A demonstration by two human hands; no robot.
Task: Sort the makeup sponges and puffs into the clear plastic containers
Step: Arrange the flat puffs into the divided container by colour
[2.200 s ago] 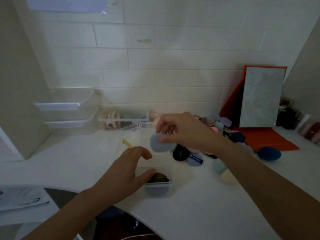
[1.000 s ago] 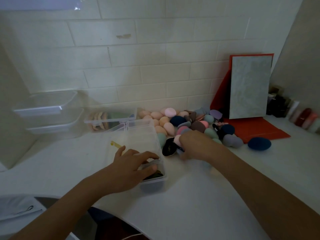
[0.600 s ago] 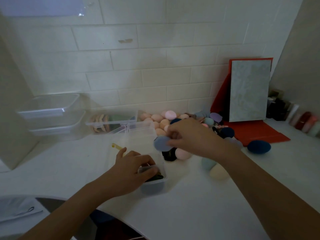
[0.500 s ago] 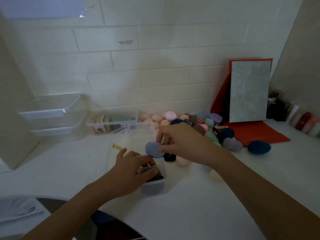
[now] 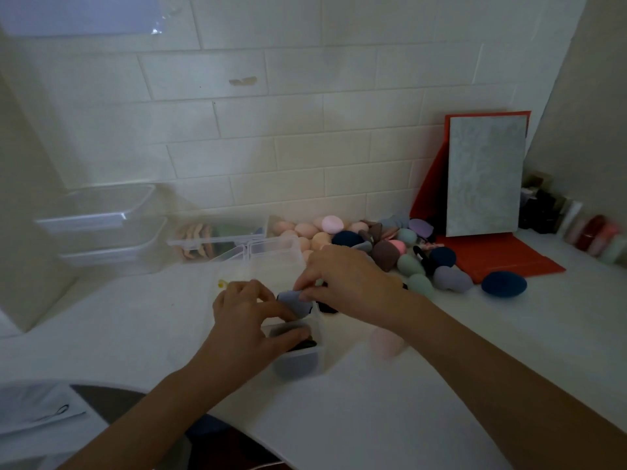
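My right hand (image 5: pixel 346 283) pinches a flat grey-blue puff (image 5: pixel 294 301) and holds it at the top of a clear plastic container (image 5: pixel 298 361) near the counter's front. My left hand (image 5: pixel 251 320) grips that container's near end, thumb over the rim, with dark puffs inside under the thumb. A heap of egg-shaped sponges (image 5: pixel 380 249) in pink, peach, navy, brown, green and lilac lies behind my right hand. One navy sponge (image 5: pixel 504 283) lies apart to the right. A blurred pink sponge (image 5: pixel 385 340) sits under my right forearm.
Stacked clear tubs (image 5: pixel 101 225) stand at the back left. A clear box with beige puffs (image 5: pixel 210 240) sits beside them. A grey board on a red folder (image 5: pixel 485 174) leans on the tiled wall at right, with small bottles (image 5: pixel 576 228) beyond it.
My right hand picked the grey-blue puff from the heap and carried it left and down to the container's opening. My left hand kept its grip on the container.
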